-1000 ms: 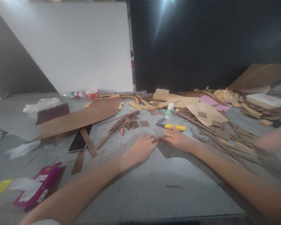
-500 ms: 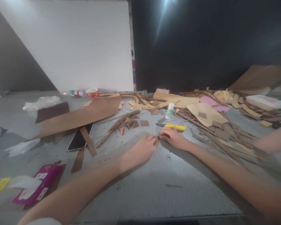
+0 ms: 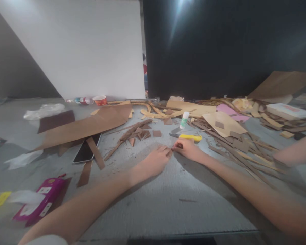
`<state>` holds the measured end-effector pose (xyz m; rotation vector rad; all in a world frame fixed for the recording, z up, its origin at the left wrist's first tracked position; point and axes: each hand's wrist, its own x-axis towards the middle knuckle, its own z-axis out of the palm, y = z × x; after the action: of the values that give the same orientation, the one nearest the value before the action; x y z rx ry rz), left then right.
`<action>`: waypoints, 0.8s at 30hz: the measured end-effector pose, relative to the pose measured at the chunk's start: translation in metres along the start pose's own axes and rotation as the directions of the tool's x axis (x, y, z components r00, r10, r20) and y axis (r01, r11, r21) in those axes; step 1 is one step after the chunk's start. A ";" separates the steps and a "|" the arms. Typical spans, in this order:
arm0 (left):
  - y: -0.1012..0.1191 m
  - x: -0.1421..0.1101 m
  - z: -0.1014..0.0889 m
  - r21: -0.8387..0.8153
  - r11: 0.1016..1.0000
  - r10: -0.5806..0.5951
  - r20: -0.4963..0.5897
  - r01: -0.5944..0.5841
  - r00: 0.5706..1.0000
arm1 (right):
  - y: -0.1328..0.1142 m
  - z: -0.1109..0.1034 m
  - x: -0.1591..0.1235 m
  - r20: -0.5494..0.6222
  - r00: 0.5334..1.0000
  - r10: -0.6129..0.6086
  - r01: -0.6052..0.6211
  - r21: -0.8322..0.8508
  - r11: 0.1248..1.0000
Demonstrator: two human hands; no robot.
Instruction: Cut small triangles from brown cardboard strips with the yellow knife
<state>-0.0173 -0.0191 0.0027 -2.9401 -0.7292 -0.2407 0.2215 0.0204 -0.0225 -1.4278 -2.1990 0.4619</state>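
Observation:
My left hand (image 3: 158, 158) rests low over the table with its fingers curled together; what they hold, if anything, is hidden. Facing it, my right hand (image 3: 187, 149) pinches a small brown paper piece (image 3: 179, 145), blurred and mostly covered by the fingers. The fingertips of both hands nearly meet. Just behind my right hand lies a yellow utility knife (image 3: 191, 137), its blade pointing left. A glue stick (image 3: 184, 119) stands upright beyond the knife. Left of it are a brown paper square (image 3: 157, 133) and a coiled-looking brown paper strip piece (image 3: 129, 133) with several small cut pieces.
Brown strips (image 3: 226, 143) are heaped at right, near another person's arm (image 3: 298, 151). At left are a long brown sheet (image 3: 81, 127), a phone (image 3: 84, 152) and a purple wipes pack (image 3: 44, 195). A red cup (image 3: 100, 100) stands by the white panel (image 3: 91, 47).
My right hand's fingers have curled and tilted slightly, opening a rounded gap where the brown piece shows. My left hand stays almost in place. The whole view has shifted slightly.

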 end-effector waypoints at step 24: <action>0.006 0.003 -0.001 -0.090 0.994 -0.066 -0.016 0.064 0.998 | -0.003 -0.015 -0.019 -0.048 0.887 -0.460 0.448 -0.164 0.879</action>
<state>-0.0121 -0.0226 0.0035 -2.9965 -0.8340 -0.3140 0.2344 0.0025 -0.0124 -0.9222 -2.4361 0.0698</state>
